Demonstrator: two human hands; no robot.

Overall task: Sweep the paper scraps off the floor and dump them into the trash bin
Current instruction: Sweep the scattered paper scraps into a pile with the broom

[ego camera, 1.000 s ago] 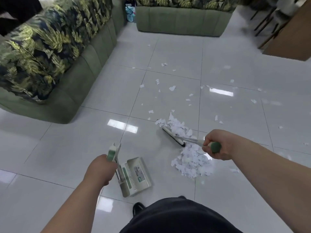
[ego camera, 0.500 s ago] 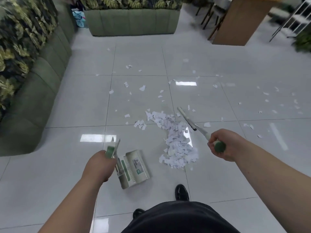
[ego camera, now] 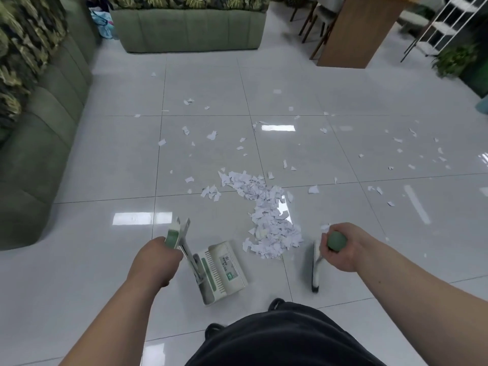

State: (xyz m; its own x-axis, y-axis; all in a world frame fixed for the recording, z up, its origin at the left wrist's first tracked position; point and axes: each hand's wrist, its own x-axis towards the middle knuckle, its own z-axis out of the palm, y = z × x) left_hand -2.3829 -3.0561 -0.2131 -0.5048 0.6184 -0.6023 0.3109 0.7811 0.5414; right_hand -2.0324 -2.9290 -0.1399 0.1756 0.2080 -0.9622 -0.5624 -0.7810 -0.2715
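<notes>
A long heap of white paper scraps (ego camera: 266,215) lies on the tiled floor in front of me, with loose scraps (ego camera: 211,136) scattered farther out and to the right. My left hand (ego camera: 155,257) grips the green-capped handle of a white dustpan (ego camera: 224,270), which stands on the floor just left of the heap's near end. My right hand (ego camera: 343,247) grips the green end of the broom handle. The broom head (ego camera: 315,270) sits on the floor to the right of the heap, close to my feet. No trash bin is in view.
A green sofa (ego camera: 39,143) runs along the left, and another sofa (ego camera: 190,27) stands at the back. A wooden table (ego camera: 353,33) with chairs, a white rack (ego camera: 446,19) and a plant (ego camera: 454,59) are at the back right. My shoes (ego camera: 276,303) are near the dustpan.
The broom head has come off the far side of the heap and swung back to the right, near my feet. The view has turned to the right. The dustpan has stayed put.
</notes>
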